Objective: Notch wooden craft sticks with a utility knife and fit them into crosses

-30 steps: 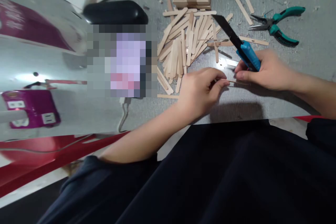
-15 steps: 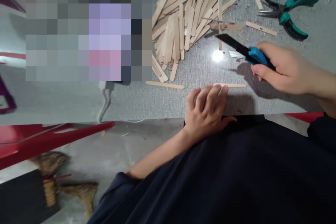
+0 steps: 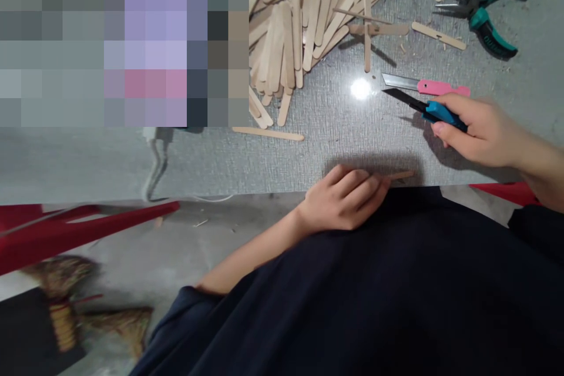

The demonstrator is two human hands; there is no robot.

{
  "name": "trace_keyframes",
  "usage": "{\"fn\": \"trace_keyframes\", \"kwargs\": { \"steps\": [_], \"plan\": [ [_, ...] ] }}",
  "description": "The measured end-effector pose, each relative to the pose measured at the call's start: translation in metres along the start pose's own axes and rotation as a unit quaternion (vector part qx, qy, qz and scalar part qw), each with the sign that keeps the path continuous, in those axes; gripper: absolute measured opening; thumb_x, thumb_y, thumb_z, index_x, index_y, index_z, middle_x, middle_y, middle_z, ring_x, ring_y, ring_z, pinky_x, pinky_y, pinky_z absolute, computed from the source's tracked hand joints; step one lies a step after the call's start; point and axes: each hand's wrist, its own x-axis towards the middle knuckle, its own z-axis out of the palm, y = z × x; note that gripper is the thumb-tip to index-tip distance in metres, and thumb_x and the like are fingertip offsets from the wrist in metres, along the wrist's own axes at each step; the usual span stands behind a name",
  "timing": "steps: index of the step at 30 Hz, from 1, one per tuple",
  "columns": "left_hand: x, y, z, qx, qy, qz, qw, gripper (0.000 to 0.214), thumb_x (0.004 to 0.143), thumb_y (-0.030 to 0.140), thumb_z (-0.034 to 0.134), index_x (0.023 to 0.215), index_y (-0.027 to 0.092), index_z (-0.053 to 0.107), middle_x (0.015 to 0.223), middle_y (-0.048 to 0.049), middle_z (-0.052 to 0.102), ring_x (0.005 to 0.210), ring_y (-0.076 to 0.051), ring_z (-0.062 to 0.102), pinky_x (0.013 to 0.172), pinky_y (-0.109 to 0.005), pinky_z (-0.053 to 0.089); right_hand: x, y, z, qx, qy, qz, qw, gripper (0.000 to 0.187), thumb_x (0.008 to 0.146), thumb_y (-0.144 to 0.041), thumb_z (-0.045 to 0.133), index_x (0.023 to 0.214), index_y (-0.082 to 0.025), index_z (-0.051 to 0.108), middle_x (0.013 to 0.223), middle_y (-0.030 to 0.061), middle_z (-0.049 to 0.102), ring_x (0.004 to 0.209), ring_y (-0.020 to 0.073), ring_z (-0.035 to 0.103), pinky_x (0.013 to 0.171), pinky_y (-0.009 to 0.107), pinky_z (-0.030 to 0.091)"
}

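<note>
My right hand [image 3: 489, 129] grips a blue and black utility knife [image 3: 436, 113], its dark blade pointing left above the table. Close to the table's front edge, my left hand [image 3: 346, 197] is closed around a wooden craft stick [image 3: 402, 175]; one end of the stick sticks out to the right of the fingers. Just beyond the utility knife lies a pink-handled cutter [image 3: 440, 87] with a bare silver blade. Farther off, an assembly of crossed craft sticks [image 3: 367, 29] rests beside the large pile of craft sticks [image 3: 282, 41].
Teal-handled pliers [image 3: 478, 9] lie spread at the back right, near a notched stick [image 3: 438, 36]. A single stick [image 3: 268, 133] lies left of centre. A white cable [image 3: 154, 167] hangs over the table edge. Brooms [image 3: 61, 317] and red plastic furniture [image 3: 110, 223] stand below.
My left hand has taken up the stick from the table and drawn it toward the front edge. The utility knife has shifted slightly down and right, uncovering the pink cutter.
</note>
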Motion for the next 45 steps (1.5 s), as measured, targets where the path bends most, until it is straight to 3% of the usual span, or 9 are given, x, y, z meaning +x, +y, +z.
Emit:
{"fn": "trace_keyframes", "kwargs": {
  "steps": [6, 10, 13, 18, 25, 29, 34, 38, 45],
  "plan": [
    [0.01, -0.003, 0.0, -0.067, 0.021, -0.144, 0.987, 0.024, 0.109, 0.002, 0.061, 0.119, 0.02, 0.074, 0.094, -0.0043, 0.081, 0.083, -0.019, 0.07, 0.075, -0.037, 0.055, 0.006, 0.008, 0.0, 0.151, -0.003, 0.025, 0.988, 0.019, 0.112, -0.045, 0.067, 0.1, -0.03, 0.065, 0.084, 0.0013, 0.072, 0.065, 0.0219, 0.066, 0.067, 0.042, 0.052],
    [0.012, 0.002, 0.016, -0.021, 0.113, -0.239, 0.964, 0.027, 0.106, 0.005, 0.066, 0.125, 0.023, 0.075, 0.103, -0.0074, 0.081, 0.092, -0.022, 0.074, 0.082, -0.042, 0.053, 0.0, 0.015, -0.002, 0.167, 0.014, 0.017, 0.986, 0.024, 0.114, -0.052, 0.067, 0.105, -0.03, 0.068, 0.088, 0.0031, 0.073, 0.069, 0.0221, 0.066, 0.069, 0.042, 0.052],
    [-0.002, 0.016, 0.028, 0.063, 0.16, -0.178, 0.969, 0.023, 0.116, 0.033, 0.065, 0.134, 0.026, 0.077, 0.108, -0.0099, 0.082, 0.101, -0.027, 0.077, 0.088, -0.046, 0.054, -0.006, 0.017, -0.003, 0.124, 0.04, 0.001, 0.991, 0.022, 0.112, -0.054, 0.069, 0.116, -0.032, 0.071, 0.092, 0.0027, 0.074, 0.07, 0.0236, 0.065, 0.069, 0.043, 0.049],
    [-0.021, 0.038, 0.041, 0.122, 0.072, -0.22, 0.965, 0.065, 0.108, 0.078, 0.067, 0.158, 0.036, 0.072, 0.133, -0.0124, 0.083, 0.125, -0.035, 0.073, 0.111, -0.053, 0.048, -0.003, 0.013, -0.003, 0.063, 0.018, -0.049, 0.997, 0.027, 0.115, -0.054, 0.062, 0.102, -0.03, 0.067, 0.088, 0.0021, 0.072, 0.076, 0.0244, 0.066, 0.074, 0.044, 0.047],
    [-0.02, 0.029, 0.044, 0.18, 0.03, -0.176, 0.967, 0.061, 0.11, 0.071, 0.07, 0.156, 0.03, 0.074, 0.1, -0.0077, 0.079, 0.09, -0.026, 0.068, 0.09, -0.047, 0.048, -0.002, 0.005, 0.0, 0.004, 0.021, -0.049, 0.999, 0.018, 0.111, -0.047, 0.062, 0.104, -0.03, 0.065, 0.085, 0.0019, 0.066, 0.075, 0.0255, 0.062, 0.075, 0.043, 0.045],
    [-0.026, 0.016, 0.046, 0.091, 0.024, -0.157, 0.983, 0.052, 0.107, 0.043, 0.08, 0.157, 0.033, 0.071, 0.115, -0.0087, 0.082, 0.105, -0.029, 0.077, 0.1, -0.051, 0.057, -0.013, -0.003, 0.0, -0.03, 0.002, -0.031, 0.999, 0.016, 0.109, -0.044, 0.061, 0.104, -0.029, 0.066, 0.089, 0.0037, 0.07, 0.081, 0.0272, 0.065, 0.079, 0.044, 0.047],
    [-0.031, 0.008, 0.054, 0.055, -0.005, -0.155, 0.986, 0.055, 0.109, 0.043, 0.074, 0.162, 0.029, 0.068, 0.127, -0.0132, 0.084, 0.125, -0.035, 0.081, 0.111, -0.057, 0.06, -0.02, -0.015, 0.026, 0.039, 0.083, 0.011, 0.996, 0.016, 0.11, -0.043, 0.06, 0.107, -0.028, 0.065, 0.086, 0.0039, 0.074, 0.081, 0.0274, 0.07, 0.08, 0.045, 0.052],
    [-0.027, 0.007, 0.056, 0.123, 0.003, -0.145, 0.982, 0.058, 0.108, 0.024, 0.071, 0.165, 0.034, 0.064, 0.121, -0.0106, 0.086, 0.121, -0.031, 0.084, 0.108, -0.051, 0.061, -0.012, -0.028, 0.052, 0.131, 0.082, 0.035, 0.987, 0.013, 0.113, -0.041, 0.061, 0.109, -0.028, 0.064, 0.112, 0.0079, 0.085, 0.098, 0.0281, 0.08, 0.084, 0.044, 0.06],
    [-0.017, 0.029, 0.065, 0.271, 0.059, -0.155, 0.948, 0.057, 0.109, 0.021, 0.076, 0.163, 0.035, 0.067, 0.12, -0.0083, 0.087, 0.125, -0.028, 0.087, 0.111, -0.045, 0.062, -0.007, -0.037, 0.062, 0.216, 0.077, 0.041, 0.973, 0.011, 0.109, -0.031, 0.062, 0.099, -0.027, 0.06, 0.103, 0.0058, 0.081, 0.087, 0.0227, 0.079, 0.083, 0.042, 0.064]
  ]
}}
